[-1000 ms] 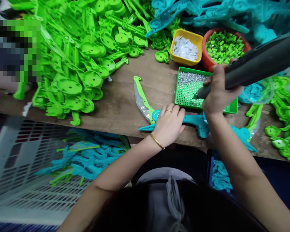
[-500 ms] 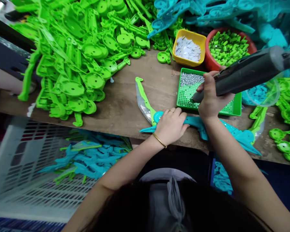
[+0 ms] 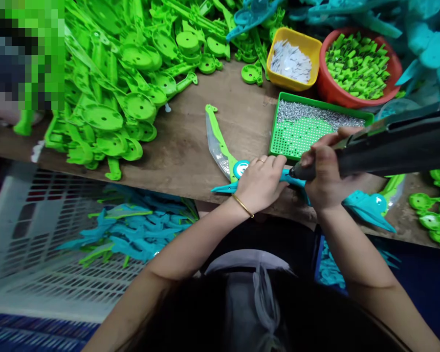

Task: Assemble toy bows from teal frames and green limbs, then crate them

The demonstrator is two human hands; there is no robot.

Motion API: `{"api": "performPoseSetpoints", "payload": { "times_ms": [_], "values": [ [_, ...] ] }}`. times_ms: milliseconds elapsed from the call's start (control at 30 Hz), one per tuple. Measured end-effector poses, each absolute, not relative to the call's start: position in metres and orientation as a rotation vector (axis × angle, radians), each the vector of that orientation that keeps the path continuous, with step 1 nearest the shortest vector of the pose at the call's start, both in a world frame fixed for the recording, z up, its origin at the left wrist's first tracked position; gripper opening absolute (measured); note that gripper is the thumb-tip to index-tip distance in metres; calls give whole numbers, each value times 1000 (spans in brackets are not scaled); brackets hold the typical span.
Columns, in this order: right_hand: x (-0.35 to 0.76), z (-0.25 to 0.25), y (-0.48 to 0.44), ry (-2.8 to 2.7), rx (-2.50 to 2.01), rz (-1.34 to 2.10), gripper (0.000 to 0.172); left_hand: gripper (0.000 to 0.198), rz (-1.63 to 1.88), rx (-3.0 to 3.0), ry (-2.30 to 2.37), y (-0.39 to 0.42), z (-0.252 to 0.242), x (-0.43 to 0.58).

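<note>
A blue-and-green plastic toy [image 3: 367, 206] with a curved, blade-like arm at each end lies along the table's front edge. My left hand [image 3: 261, 183] is wrapped over its left part, beside a round blue disc, and presses it to the table. My right hand [image 3: 326, 178] grips a dark grey electric screwdriver [image 3: 396, 142], tilted with its body up to the right. Its tip meets the blue toy just right of my left fingers. The screwdriver and right hand hide the toy's middle; the screw itself cannot be made out.
Behind the hands is a perforated green tray [image 3: 275, 132] of small screws. A yellow bowl [image 3: 317, 58] of white pieces and a red bowl [image 3: 396, 80] of green parts stand beyond. Green parts [image 3: 132, 98] are heaped left. A white crate [image 3: 18, 234] holds toys below.
My right hand has brought the screwdriver's tip from over the screw tray down onto the toy. My left hand still holds the toy. The view has shifted slightly.
</note>
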State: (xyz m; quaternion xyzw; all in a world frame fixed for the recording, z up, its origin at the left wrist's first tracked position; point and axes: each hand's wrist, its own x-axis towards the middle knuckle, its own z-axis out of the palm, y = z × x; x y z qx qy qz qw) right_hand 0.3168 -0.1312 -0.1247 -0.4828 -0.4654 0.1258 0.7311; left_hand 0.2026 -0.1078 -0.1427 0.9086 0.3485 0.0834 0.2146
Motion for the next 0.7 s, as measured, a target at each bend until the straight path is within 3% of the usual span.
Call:
{"api": "performPoseSetpoints", "payload": {
  "times_ms": [267, 500, 700],
  "values": [
    [319, -125, -130, -1011, -1162, 321, 30, 31, 225, 2554, 988, -108, -144, 203],
    [350, -117, -83, -799, -1089, -4, 28, 25, 137, 2669, 970, -107, -135, 194],
    [354, -147, -75, -867, -1163, 55, 29, 69, 228, 2677, 829, -123, -137, 213]
  ]
}}
